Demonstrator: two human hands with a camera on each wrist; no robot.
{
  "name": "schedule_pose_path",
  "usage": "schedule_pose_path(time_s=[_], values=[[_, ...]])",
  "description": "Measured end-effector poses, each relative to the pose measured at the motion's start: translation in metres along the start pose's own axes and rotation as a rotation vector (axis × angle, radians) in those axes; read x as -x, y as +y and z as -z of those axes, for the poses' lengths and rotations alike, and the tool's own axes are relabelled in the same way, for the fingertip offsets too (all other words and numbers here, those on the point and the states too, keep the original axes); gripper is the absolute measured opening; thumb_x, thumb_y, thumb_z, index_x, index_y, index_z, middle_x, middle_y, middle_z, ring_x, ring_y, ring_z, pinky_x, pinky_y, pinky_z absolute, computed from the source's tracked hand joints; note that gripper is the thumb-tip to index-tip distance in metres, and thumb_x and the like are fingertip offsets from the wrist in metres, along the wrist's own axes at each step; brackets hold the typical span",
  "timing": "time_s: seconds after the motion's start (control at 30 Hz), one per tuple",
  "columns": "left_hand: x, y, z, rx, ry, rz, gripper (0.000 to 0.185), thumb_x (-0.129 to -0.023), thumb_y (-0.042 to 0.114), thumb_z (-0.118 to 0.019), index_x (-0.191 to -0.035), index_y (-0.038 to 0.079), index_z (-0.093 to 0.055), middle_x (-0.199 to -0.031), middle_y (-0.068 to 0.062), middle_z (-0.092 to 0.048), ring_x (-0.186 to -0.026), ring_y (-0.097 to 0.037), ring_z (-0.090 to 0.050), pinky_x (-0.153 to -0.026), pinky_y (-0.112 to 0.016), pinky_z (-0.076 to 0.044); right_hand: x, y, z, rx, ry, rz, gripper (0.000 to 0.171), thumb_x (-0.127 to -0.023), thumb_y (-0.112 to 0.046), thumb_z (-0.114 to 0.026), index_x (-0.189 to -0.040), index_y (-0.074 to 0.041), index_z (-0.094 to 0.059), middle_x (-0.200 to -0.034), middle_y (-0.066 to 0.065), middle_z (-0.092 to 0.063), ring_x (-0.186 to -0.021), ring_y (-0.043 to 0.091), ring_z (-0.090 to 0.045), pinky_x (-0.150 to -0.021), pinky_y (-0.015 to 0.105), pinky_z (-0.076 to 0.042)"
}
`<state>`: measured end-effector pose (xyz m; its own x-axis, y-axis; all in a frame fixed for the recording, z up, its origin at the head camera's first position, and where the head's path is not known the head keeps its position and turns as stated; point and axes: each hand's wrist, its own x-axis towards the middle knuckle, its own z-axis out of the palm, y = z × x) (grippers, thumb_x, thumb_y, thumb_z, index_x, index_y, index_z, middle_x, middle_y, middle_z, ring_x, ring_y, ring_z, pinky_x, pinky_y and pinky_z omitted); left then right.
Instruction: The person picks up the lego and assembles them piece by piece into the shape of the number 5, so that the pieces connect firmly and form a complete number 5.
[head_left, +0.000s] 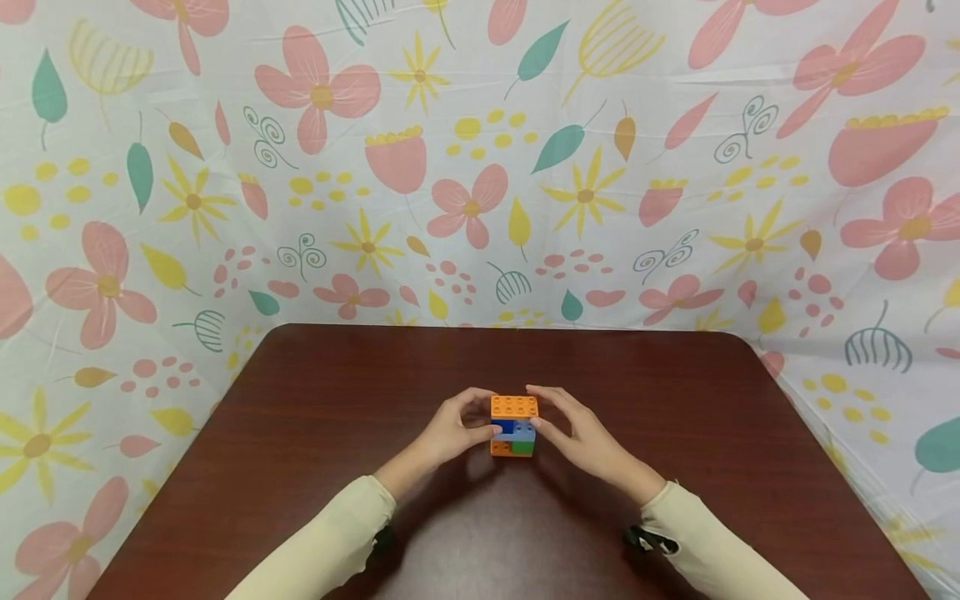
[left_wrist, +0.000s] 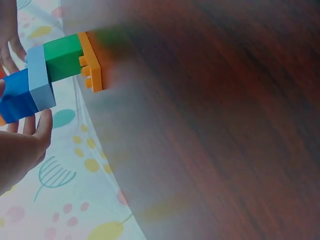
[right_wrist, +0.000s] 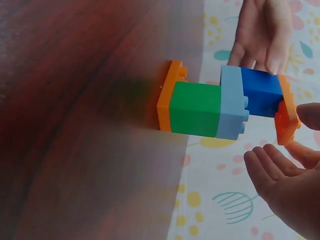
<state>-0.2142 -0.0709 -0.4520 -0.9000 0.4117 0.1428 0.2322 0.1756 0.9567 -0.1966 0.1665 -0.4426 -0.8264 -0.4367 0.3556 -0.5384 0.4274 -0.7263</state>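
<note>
A small stack of toy building bricks stands on the table between both hands. Its base is a thin orange brick (right_wrist: 164, 107) with studs showing on the left. Above that sit a green brick (right_wrist: 195, 109) on the right side and a flat light blue brick (right_wrist: 231, 102). A dark blue brick (right_wrist: 261, 91) stands on the light blue one's left part, topped by another thin orange brick (head_left: 514, 406). My left hand (head_left: 450, 429) grips the dark blue brick, thumb in front and fingers behind. My right hand (head_left: 581, 429) pinches the top orange brick at its right end.
The dark brown table (head_left: 337, 375) has rounded far corners. Behind and beside it hangs a white cloth (head_left: 480, 108) printed with pink, yellow and green flowers and leaves. Dark straps (head_left: 648, 540) show at the sleeve cuffs.
</note>
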Motion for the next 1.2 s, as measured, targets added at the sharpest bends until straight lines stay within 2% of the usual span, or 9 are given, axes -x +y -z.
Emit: schedule_pose_path(time_s=[0.1,0.23,0.33,0.4,0.57,0.67,0.83,1.0,1.2], values=[[0.001,0.002,0.002,-0.004,0.004,-0.002,0.043,-0.085,0.004,-0.072,-0.125,0.003,-0.057,-0.114,-0.014,-0.062,-0.109,-0.029,-0.06,-0.093,-0.038,-0.05,0.003,-0.015,0.003,-0.004,-0.007,-0.033,0.048,-0.094,-0.008,-0.062,-0.139,-0.004,-0.045,-0.135,0.021,-0.05,-0.124,0.037,-0.049,-0.099,0.055,-0.04],[0.001,0.007,0.004,0.009,0.01,-0.011,0.044,-0.086,0.005,-0.072,-0.127,0.001,-0.056,-0.116,-0.014,-0.062,-0.111,-0.028,-0.059,-0.093,-0.036,-0.05,0.008,-0.007,0.0,-0.019,-0.011,-0.059,0.051,-0.095,-0.011,-0.061,-0.142,-0.006,-0.042,-0.132,0.017,-0.052,-0.119,0.035,-0.052,-0.098,0.054,-0.043],[0.001,0.01,0.005,0.016,0.017,-0.022,0.042,-0.086,0.004,-0.071,-0.126,0.002,-0.057,-0.119,-0.015,-0.06,-0.112,-0.029,-0.058,-0.094,-0.04,-0.05,0.01,0.014,-0.005,-0.049,-0.011,-0.074,0.053,-0.096,-0.018,-0.061,-0.144,-0.011,-0.041,-0.13,0.01,-0.054,-0.114,0.027,-0.056,-0.095,0.048,-0.047],[0.001,0.011,0.006,0.019,0.019,-0.029,0.041,-0.086,0.002,-0.07,-0.125,0.002,-0.057,-0.121,-0.016,-0.059,-0.113,-0.031,-0.057,-0.095,-0.043,-0.049,0.011,0.017,-0.006,-0.069,-0.018,-0.083,0.054,-0.095,-0.022,-0.062,-0.144,-0.011,-0.041,-0.128,0.009,-0.055,-0.112,0.024,-0.057,-0.093,0.045,-0.048],[0.0,0.012,0.006,0.037,0.004,-0.051,0.042,-0.086,-0.004,-0.067,-0.126,-0.003,-0.054,-0.124,-0.024,-0.056,-0.115,-0.04,-0.053,-0.097,-0.055,-0.044,0.012,0.024,-0.011,-0.13,-0.057,-0.13,0.056,-0.095,-0.025,-0.063,-0.143,-0.009,-0.04,-0.128,0.011,-0.054,-0.114,0.028,-0.056,-0.094,0.044,-0.048],[-0.001,0.012,0.006,0.043,0.001,-0.063,0.042,-0.086,-0.006,-0.067,-0.126,-0.004,-0.054,-0.124,-0.025,-0.055,-0.115,-0.041,-0.053,-0.097,-0.057,-0.043,0.01,0.026,-0.013,-0.158,-0.079,-0.143,0.056,-0.095,-0.023,-0.063,-0.143,-0.007,-0.039,-0.13,0.015,-0.053,-0.116,0.031,-0.055,-0.093,0.042,-0.049],[-0.001,0.014,0.005,0.038,0.007,-0.055,0.041,-0.086,-0.001,-0.069,-0.125,0.002,-0.056,-0.123,-0.018,-0.058,-0.114,-0.034,-0.056,-0.096,-0.05,-0.046,0.009,0.031,-0.016,-0.197,-0.112,-0.138,0.053,-0.094,-0.017,-0.063,-0.141,-0.002,-0.041,-0.13,0.019,-0.052,-0.117,0.036,-0.054,-0.092,0.041,-0.05],[-0.001,0.013,0.005,0.026,0.004,-0.039,0.039,-0.087,0.002,-0.07,-0.124,0.004,-0.058,-0.12,-0.015,-0.059,-0.11,-0.029,-0.059,-0.093,-0.044,-0.049,0.008,0.035,-0.016,-0.219,-0.159,-0.153,0.048,-0.094,-0.015,-0.063,-0.136,0.0,-0.045,-0.128,0.018,-0.054,-0.116,0.033,-0.056,-0.091,0.037,-0.051],[-0.002,0.01,0.003,0.011,0.002,-0.008,0.038,-0.087,0.003,-0.07,-0.123,0.006,-0.059,-0.115,-0.012,-0.062,-0.105,-0.027,-0.061,-0.089,-0.033,-0.052,0.007,0.037,-0.017,-0.178,-0.203,-0.143,0.047,-0.094,-0.011,-0.062,-0.136,0.001,-0.045,-0.128,0.018,-0.056,-0.115,0.033,-0.058,-0.089,0.039,-0.052]])
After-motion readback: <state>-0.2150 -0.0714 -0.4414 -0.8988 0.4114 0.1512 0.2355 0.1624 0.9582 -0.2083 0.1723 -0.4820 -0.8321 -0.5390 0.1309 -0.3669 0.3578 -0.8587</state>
